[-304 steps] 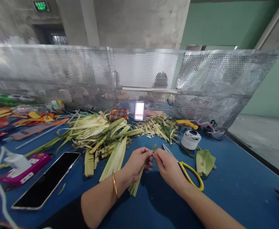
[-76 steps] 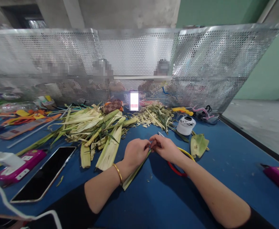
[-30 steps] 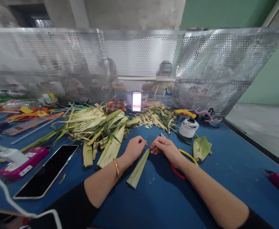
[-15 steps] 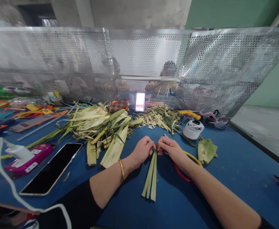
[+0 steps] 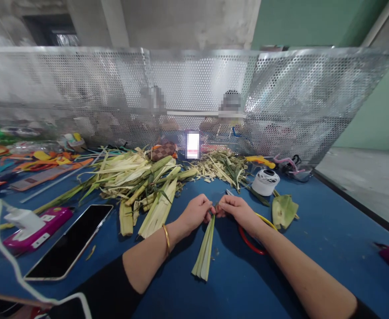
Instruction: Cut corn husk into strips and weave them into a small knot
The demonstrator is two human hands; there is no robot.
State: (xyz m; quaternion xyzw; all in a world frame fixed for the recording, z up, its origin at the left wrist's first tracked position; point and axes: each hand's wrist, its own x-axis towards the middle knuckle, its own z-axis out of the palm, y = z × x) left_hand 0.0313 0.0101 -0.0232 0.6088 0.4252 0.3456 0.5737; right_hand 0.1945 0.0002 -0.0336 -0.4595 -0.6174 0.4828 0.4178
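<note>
Left hand [image 5: 199, 211] pinches pale-green, fan-shaped husk bundle [image 5: 204, 252] at far end, likely to hold it together; right hand [image 5: 233, 211] pinches alongside, contents unclear.

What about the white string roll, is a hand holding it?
No, the white string roll stands on the blue table, apart from the left hand and right hand, which are at the leaf strips' top end.

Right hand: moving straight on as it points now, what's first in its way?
Most likely the left hand with the gold-coloured bangle; whether the right hand touches the left is unclear.
</note>
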